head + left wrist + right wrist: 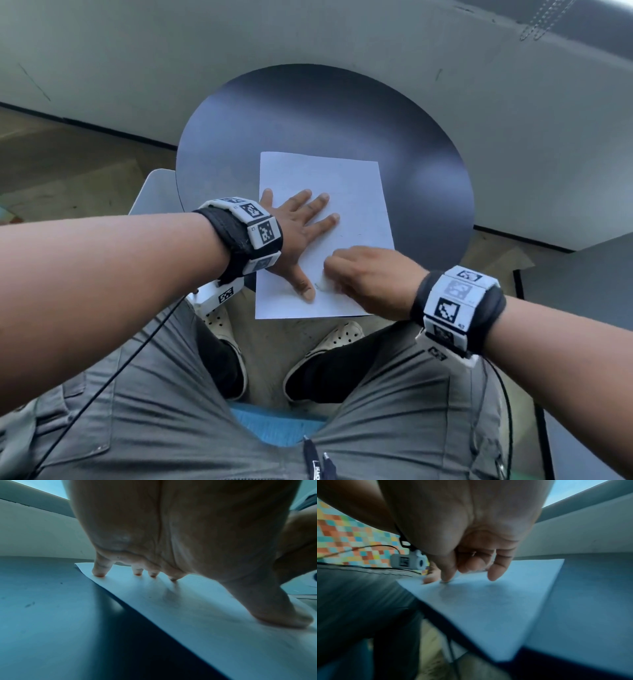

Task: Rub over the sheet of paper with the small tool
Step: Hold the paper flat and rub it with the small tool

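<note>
A white sheet of paper [342,185] lies on a round dark table [325,113], its near end hanging over the table's front edge. My left hand [301,236] lies flat on the sheet's left part, fingers spread and thumb stretched toward me. In the left wrist view the left hand [197,568] presses the paper [188,608] with its fingertips [99,574]. My right hand [342,274] pinches a small pale tool [320,286] against the sheet, just right of the left thumb. The right wrist view shows the right hand [471,566] with curled fingers holding the tool [444,582] on the paper [488,608].
A grey wall [308,41] runs behind the table. A pale seat [154,192] stands at the table's left. My legs in grey trousers [171,394] and my shoes [335,339] are under the near edge. Two pens [313,459] stick from a pocket.
</note>
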The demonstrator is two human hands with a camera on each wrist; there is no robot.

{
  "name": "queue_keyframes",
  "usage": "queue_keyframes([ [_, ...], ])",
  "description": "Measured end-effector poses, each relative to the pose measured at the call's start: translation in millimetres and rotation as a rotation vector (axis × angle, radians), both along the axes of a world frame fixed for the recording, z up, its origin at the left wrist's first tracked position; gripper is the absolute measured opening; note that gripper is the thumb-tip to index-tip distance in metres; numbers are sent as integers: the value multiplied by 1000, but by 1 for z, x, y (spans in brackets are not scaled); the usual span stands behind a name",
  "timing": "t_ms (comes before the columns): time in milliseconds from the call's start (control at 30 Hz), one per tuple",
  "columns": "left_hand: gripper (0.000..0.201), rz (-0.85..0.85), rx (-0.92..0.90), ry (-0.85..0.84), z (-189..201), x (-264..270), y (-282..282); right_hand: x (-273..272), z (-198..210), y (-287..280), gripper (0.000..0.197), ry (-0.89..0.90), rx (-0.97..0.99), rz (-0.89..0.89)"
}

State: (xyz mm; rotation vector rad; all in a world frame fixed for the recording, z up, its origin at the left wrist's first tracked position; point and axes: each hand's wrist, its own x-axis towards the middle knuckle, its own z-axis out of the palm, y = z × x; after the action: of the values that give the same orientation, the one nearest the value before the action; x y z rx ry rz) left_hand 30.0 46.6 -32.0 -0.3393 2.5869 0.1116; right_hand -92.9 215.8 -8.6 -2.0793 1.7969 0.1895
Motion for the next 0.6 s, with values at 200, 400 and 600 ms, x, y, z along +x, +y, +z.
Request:
queue_keyframes([
  [200, 145, 4, 10, 1, 0, 0, -2, -17, -6, -16, 21, 214, -167, -414],
  [400, 145, -4, 2, -5, 0, 0, -1, 2, 0, -8, 9, 63, -70, -87],
  [600, 134, -9, 44, 83, 2, 16, -5, -46, 0, -21, 32, 25, -65, -556],
])
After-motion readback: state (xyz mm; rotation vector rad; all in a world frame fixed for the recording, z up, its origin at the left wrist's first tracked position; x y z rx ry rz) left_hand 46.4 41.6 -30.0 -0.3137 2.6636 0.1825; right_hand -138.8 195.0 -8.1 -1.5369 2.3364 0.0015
